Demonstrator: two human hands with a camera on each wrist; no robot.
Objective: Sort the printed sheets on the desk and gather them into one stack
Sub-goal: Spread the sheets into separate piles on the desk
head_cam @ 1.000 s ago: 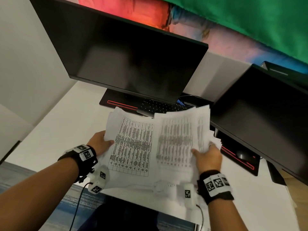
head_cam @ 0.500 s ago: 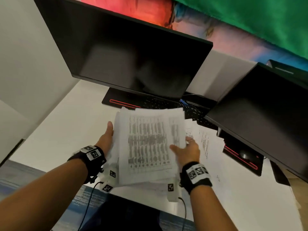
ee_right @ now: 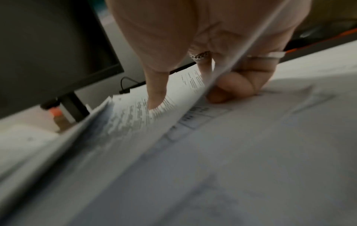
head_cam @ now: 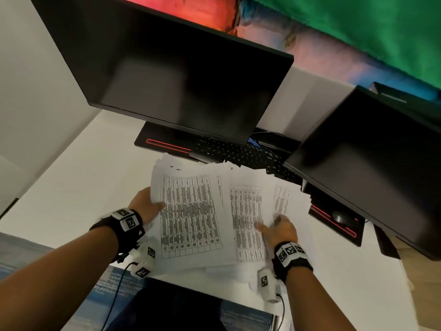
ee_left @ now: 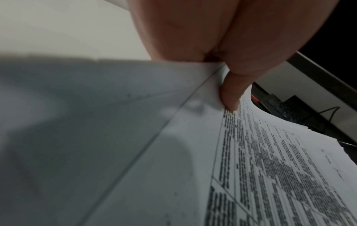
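A loose bundle of printed sheets (head_cam: 191, 216) with tables of small text is fanned out above the white desk (head_cam: 71, 187), in front of the monitors. My left hand (head_cam: 149, 206) pinches the bundle's left edge, thumb (ee_left: 230, 93) on the top sheet (ee_left: 270, 168), fingers hidden underneath. My right hand (head_cam: 278, 229) pinches the right-hand sheets (head_cam: 247, 218), thumb on top. In the right wrist view its thumb (ee_right: 156, 94) presses a printed page (ee_right: 135, 116) while curled fingers (ee_right: 231, 87) hold sheets below.
A large black monitor (head_cam: 181, 75) stands at the back, with a second one (head_cam: 372, 163) at the right. A dark keyboard (head_cam: 238, 154) lies under them, close behind the papers. A mouse (head_cam: 338, 217) sits on a red-edged pad at the right.
The sheets were spread wide, then pushed together into a narrow pile, and now they are fanned apart again. My right hand has moved back to the right; the left hand keeps its grip.
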